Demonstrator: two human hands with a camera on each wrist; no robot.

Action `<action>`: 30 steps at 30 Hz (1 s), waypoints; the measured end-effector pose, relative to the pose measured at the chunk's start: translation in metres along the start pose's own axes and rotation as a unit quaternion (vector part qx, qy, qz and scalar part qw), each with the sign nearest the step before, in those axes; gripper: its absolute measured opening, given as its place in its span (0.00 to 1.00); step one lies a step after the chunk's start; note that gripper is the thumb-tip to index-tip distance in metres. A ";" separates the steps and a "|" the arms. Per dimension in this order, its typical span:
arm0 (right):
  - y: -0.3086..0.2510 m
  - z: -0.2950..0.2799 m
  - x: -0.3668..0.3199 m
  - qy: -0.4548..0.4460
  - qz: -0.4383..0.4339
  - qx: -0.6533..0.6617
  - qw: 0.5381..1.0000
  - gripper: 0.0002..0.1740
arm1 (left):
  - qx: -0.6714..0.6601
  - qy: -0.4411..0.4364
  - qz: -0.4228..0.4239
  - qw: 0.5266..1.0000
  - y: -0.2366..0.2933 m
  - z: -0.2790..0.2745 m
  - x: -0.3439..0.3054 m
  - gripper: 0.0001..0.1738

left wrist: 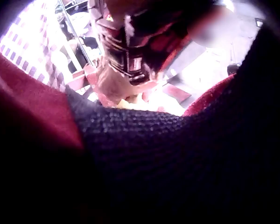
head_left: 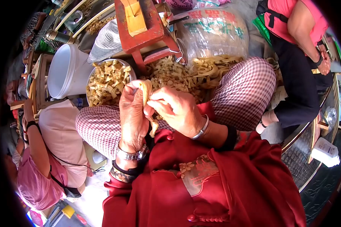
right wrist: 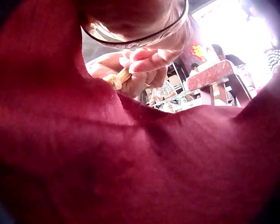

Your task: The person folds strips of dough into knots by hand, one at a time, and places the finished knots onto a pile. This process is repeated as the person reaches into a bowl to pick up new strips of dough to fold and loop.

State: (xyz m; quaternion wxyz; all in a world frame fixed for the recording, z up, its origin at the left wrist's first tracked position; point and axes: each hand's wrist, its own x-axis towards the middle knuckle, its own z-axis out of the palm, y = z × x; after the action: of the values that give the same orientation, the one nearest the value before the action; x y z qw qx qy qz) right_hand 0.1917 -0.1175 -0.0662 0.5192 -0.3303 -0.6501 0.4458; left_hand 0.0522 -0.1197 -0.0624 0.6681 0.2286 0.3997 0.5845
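A pale yellow-brown strip is held upright between both hands above the lap, its lower end dangling below the fingers. My left hand pinches it between thumb and fingers. From the right side my right hand pinches the same strip with thumb and fingertips. In the right wrist view the strip shows between the fingers, beneath the bangled right hand. Dark cuff cloth covers much of the left wrist view, and the fingers there are washed out.
A bowl of knotted pieces stands beyond the left knee, next to a white bucket. Ahead are a red stool with a wooden block, loose heaps and a large plastic bag. People sit on both sides.
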 end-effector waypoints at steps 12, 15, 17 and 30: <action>0.023 -0.004 0.007 -0.019 -0.072 -0.020 0.997 0.11 | 0.143 0.015 -0.002 0.990 -0.014 0.002 -0.003 0.07; 0.011 0.001 0.006 0.042 0.152 0.169 0.973 0.06 | 0.223 0.016 0.024 0.975 -0.007 0.013 -0.008 0.06; 0.008 -0.004 0.011 0.032 0.179 0.168 0.969 0.08 | 0.273 0.001 0.016 0.962 0.001 0.020 -0.013 0.06; 0.009 -0.014 0.011 -0.071 -0.059 -0.279 0.956 0.12 | 0.290 0.030 0.013 0.956 -0.008 0.007 -0.013 0.07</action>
State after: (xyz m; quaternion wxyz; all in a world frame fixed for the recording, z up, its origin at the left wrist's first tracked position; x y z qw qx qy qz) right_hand 0.2024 -0.1015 -0.0692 0.3844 -0.3909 -0.8018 0.2376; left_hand 0.0628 -0.1326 -0.0607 0.5531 0.4000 0.5690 0.4586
